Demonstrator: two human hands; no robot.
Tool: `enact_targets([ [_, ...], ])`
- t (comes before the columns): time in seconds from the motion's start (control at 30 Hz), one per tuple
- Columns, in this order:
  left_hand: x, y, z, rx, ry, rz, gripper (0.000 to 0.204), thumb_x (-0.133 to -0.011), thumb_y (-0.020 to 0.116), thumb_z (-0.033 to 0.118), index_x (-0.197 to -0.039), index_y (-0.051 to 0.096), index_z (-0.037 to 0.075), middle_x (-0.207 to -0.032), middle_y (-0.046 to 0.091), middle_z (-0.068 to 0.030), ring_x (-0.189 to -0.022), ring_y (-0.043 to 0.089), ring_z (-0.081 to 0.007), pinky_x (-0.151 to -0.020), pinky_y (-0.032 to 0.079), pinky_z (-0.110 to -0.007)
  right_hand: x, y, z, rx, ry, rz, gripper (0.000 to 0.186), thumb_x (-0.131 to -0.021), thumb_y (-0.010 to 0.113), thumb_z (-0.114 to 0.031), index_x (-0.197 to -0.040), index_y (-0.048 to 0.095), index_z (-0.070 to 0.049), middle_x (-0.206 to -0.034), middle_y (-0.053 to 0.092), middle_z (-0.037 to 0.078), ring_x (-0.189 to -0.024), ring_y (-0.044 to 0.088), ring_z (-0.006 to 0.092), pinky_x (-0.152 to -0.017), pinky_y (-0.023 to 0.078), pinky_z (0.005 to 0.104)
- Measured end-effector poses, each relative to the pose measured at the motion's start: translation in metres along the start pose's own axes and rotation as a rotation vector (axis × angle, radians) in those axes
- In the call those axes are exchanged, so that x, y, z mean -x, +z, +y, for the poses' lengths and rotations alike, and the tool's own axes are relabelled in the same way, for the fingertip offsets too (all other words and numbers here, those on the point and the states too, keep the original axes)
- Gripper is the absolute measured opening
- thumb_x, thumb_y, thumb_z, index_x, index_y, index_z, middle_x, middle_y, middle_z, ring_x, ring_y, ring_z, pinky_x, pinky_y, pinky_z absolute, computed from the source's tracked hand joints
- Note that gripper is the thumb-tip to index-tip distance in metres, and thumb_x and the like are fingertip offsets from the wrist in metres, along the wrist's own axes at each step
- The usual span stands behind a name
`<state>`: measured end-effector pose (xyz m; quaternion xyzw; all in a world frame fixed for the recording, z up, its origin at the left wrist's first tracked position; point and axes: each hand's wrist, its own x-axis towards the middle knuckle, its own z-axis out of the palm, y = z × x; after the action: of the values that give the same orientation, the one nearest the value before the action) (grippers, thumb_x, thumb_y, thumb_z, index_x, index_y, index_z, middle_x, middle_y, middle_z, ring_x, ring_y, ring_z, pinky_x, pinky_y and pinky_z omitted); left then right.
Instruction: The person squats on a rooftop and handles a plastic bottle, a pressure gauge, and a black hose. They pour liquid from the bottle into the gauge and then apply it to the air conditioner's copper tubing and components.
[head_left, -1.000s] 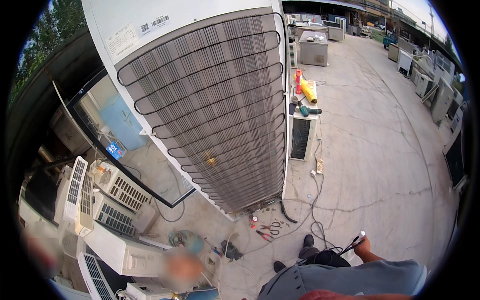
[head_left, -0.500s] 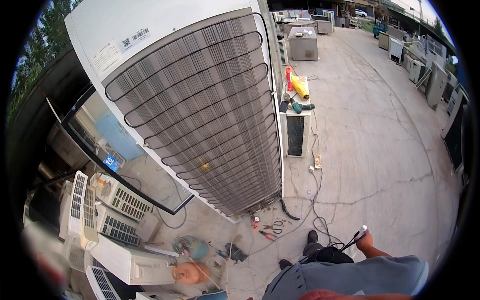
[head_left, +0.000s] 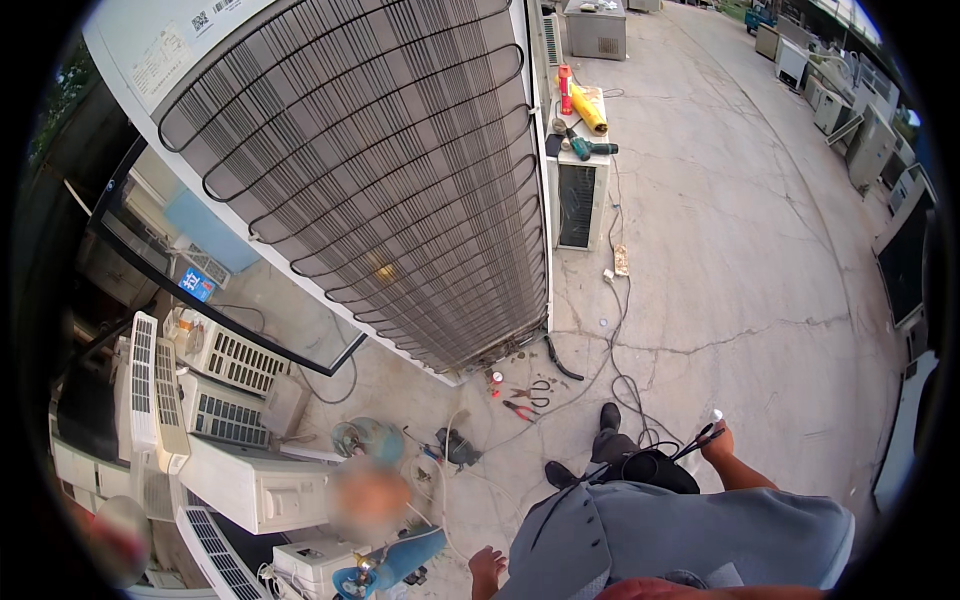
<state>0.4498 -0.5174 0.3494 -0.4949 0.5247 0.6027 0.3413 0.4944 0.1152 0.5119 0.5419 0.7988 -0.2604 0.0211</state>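
Observation:
My right hand (head_left: pixel 717 441), out to the right of my body, is closed around a looped black cord (head_left: pixel 690 446). A small white-ended piece (head_left: pixel 715 415) sticks up from the fist; its kind is unclear. My left hand (head_left: pixel 487 562) hangs low by my left side, fingers apart, with nothing visible in it. Ahead stands a tall white refrigerator, its back with the black condenser coil (head_left: pixel 390 170) facing me. On the ground near its base lie red-handled pliers (head_left: pixel 520 410), black-handled scissors (head_left: pixel 540 393) and a small round gauge (head_left: pixel 497 378).
A white unit (head_left: pixel 578 205) beside the refrigerator carries a green drill (head_left: pixel 590 147), a yellow roll (head_left: pixel 588 112) and a red can (head_left: pixel 565 88). Cables (head_left: pixel 622 345) trail over the concrete. Air conditioner units (head_left: pixel 240 480) and a blue cylinder (head_left: pixel 400 558) crowd the left.
The view has tipped downward, so the refrigerator and tools sit higher in it. My left hand has come into sight at the lower edge. My right hand still grips the cord.

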Motion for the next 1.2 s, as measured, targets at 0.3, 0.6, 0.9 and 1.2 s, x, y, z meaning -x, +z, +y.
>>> enact_targets([
  [0.3,0.042,0.033,0.031,-0.131,0.021,0.121,0.011,-0.099,0.055,0.022,-0.100,0.059,0.012,-0.084,0.065,-0.0052,-0.060,0.060,-0.0184,-0.052,0.045,-0.034,-0.030,0.028,0.045,-0.049,-0.193,-0.007,0.050,-0.073,0.076,-0.023,-0.113,0.058,0.002,-0.090,0.069,0.020,-0.084,0.068,0.0376,-0.079,0.055,0.0464],
  [0.6,-0.054,0.006,-0.008,-0.369,0.470,-0.132,0.018,-0.095,0.059,0.022,-0.105,0.066,0.010,-0.080,0.064,-0.0043,-0.058,0.058,-0.0158,-0.047,0.042,-0.032,-0.074,0.041,0.083,0.033,-0.166,-0.277,0.052,-0.071,0.077,-0.016,-0.115,0.060,0.004,-0.100,0.070,0.018,-0.092,0.069,0.0323,-0.085,0.054,0.0429],
  [0.9,-0.013,0.174,0.375,-0.112,1.156,0.336,0.022,-0.092,0.066,0.015,-0.107,0.071,-0.001,-0.084,0.072,-0.0100,-0.074,0.066,-0.0164,-0.070,0.052,-0.031,-0.179,0.048,-0.010,0.178,-0.357,-0.301,0.053,-0.071,0.082,-0.014,-0.115,0.061,0.005,-0.104,0.071,0.020,-0.097,0.070,0.0345,-0.088,0.054,0.0426],
  [1.2,-0.035,0.272,0.513,0.099,1.065,0.512,0.060,-0.088,0.070,0.023,-0.138,0.051,-0.004,-0.109,0.065,-0.0173,-0.099,0.063,-0.0252,-0.089,0.050,-0.036,-0.239,0.113,-0.184,0.166,-0.696,-0.438,0.047,-0.076,0.078,-0.007,-0.116,0.057,0.005,-0.100,0.070,0.020,-0.091,0.069,0.0314,-0.083,0.053,0.0411],
])
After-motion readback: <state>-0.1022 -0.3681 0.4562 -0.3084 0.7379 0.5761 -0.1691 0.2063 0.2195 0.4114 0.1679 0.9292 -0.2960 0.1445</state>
